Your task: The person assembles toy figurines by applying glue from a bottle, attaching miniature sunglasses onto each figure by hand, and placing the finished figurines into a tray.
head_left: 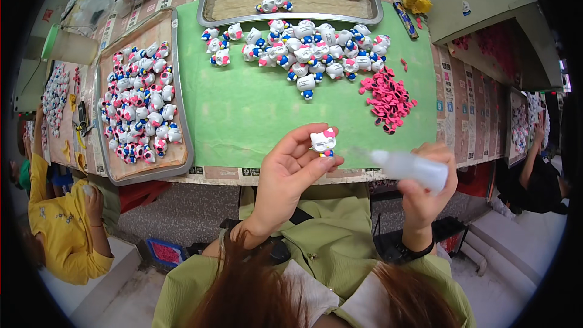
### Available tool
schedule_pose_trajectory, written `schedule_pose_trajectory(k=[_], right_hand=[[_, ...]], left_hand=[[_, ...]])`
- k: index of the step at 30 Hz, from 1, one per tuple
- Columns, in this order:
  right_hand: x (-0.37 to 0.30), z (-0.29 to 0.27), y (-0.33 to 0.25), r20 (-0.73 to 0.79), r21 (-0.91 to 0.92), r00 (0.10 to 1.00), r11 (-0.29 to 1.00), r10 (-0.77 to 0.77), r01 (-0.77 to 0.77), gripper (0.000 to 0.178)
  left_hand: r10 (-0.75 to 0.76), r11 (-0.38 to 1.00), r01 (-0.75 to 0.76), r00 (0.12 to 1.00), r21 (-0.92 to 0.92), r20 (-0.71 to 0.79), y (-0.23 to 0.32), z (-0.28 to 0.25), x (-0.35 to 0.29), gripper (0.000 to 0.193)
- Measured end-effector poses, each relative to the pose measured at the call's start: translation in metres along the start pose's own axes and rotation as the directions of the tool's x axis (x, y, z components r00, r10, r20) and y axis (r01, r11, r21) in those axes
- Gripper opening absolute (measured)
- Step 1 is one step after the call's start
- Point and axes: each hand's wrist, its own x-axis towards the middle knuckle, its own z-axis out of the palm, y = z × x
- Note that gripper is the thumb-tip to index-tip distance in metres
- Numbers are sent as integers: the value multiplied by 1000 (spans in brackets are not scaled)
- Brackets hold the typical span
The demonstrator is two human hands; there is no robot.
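Note:
Between the thumb and fingers of my left hand (290,173) is a small white cat figurine (323,141) with a pink bow and a blue body, held upright over the near edge of the green mat (225,127). To its right, my right hand (430,188) is closed around a translucent white squeeze bottle (408,167). The bottle's nozzle points left toward the figurine, a gap apart from it; its tip is blurred. Beyond my hands lies a heap of similar figurines (316,51). A pile of small pink pieces (388,98) sits to the right of them.
A metal tray (182,140) full of figurines stands at left, and another tray (291,19) with figurines is at the back. A yellow crumpled thing (416,0) and a dark blue packet (405,20) lie back right. Co-workers sit at both sides, one in a yellow top (67,225).

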Motion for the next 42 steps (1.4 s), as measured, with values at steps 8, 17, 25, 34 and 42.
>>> schedule_pose_trajectory(k=[8,17,25,34,42], right_hand=[[57,-52,74,-455,-9,881,988,131,-151,29],[20,-52,61,-85,-539,996,842,-34,-17,17],[16,-18,57,281,-696,948,649,-147,307,16],[17,-11,44,227,-595,971,778,-81,204,17],[14,25,18,398,-346,873,835,-283,428,24]], left_hand=[[17,1000,-18,998,-4,-68,-6,-4,5,38],[-31,999,32,997,15,-73,-9,-2,8,38],[-119,992,120,992,30,-27,-12,5,11,38],[-186,980,181,981,77,56,-15,-1,9,34],[-172,984,165,977,69,124,-16,5,6,38]])
